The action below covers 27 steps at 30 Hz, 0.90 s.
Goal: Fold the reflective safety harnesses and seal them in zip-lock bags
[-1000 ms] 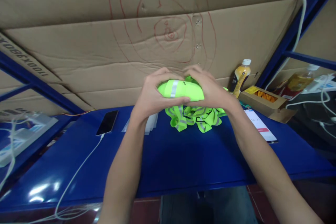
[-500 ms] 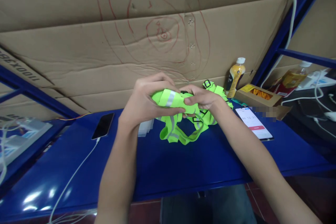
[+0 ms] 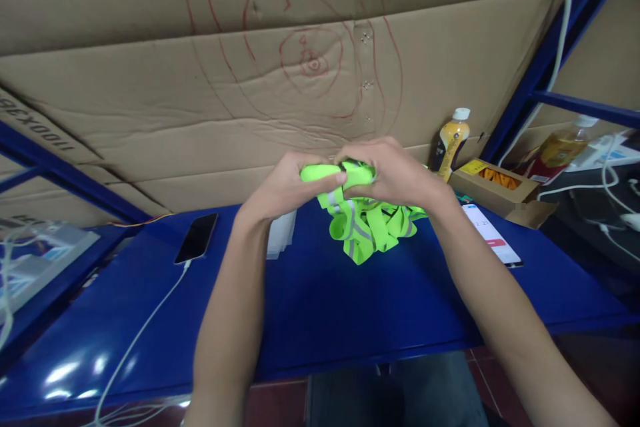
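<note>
Left hand and right hand – fingers clamped on the bunched neon-green reflective strap vest – above the blue table

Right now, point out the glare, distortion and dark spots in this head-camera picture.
Head view: glare patches on the blue table near its left front edge; lens distortion bows the cardboard wall; left hand and right hand, closed on the green strap bundle, look sharp; the right corner lies dim.

probably a storeroom or small workshop: blue steel shelving backed with cardboard sheets.
</note>
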{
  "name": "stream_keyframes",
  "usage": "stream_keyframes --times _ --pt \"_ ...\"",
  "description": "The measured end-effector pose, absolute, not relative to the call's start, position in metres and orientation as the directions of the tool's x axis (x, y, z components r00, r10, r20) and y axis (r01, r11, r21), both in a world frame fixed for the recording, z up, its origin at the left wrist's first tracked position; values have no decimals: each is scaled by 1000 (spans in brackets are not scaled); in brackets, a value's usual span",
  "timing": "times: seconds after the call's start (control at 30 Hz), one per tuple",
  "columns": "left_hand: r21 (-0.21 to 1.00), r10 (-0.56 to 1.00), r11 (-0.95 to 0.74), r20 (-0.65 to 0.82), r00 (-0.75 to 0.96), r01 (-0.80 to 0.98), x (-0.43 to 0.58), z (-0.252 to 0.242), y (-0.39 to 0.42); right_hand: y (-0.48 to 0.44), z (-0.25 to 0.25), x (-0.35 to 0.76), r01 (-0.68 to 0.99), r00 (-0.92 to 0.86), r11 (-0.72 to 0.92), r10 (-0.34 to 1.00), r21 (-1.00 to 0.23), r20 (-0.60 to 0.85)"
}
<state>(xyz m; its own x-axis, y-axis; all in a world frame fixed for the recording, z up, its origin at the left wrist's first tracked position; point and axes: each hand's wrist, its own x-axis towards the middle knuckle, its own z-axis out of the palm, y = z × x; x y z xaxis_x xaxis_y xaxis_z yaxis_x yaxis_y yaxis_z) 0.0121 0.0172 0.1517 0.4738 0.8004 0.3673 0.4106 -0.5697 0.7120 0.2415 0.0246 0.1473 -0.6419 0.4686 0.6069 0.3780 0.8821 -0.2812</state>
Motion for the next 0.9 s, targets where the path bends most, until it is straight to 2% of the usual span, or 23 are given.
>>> stream_keyframes --times 0.07,0.13,0.27,0.37,0.5,0.57,0.67,0.77,0.83,0.9 --pt "743 806 -527 282 521 412 7 155 15 28 143 238 388 -652 892 444 -233 615" --pt "734 808 -528 278 520 428 5 157 11 30 141 237 399 -637 885 457 -241 621" --pt "671 783 -594 356 510 444 11 157 4 29 146 245 345 -648 846 527 -406 549" --pt "681 779 -593 348 522 431 15 156 4 29 149 251 237 -706 808 525 -540 476" --pt "683 788 -596 396 471 422 14 152 9 38 141 247 108 -694 714 552 -691 461" --pt "672 788 -602 413 457 431 13 149 13 44 133 243 133 -696 673 586 -728 415" --pt "692 798 -583 389 460 426 17 143 18 49 127 242 246 -740 646 606 -723 290" --pt "753 820 -540 369 437 377 22 137 24 45 131 244 299 -725 657 628 -692 283" --pt "810 832 -491 328 448 320 21 135 26 40 136 244 351 -707 713 627 -607 327" --pt "877 848 -393 228 479 278 17 134 29 33 141 241 405 -710 792 587 -456 389"
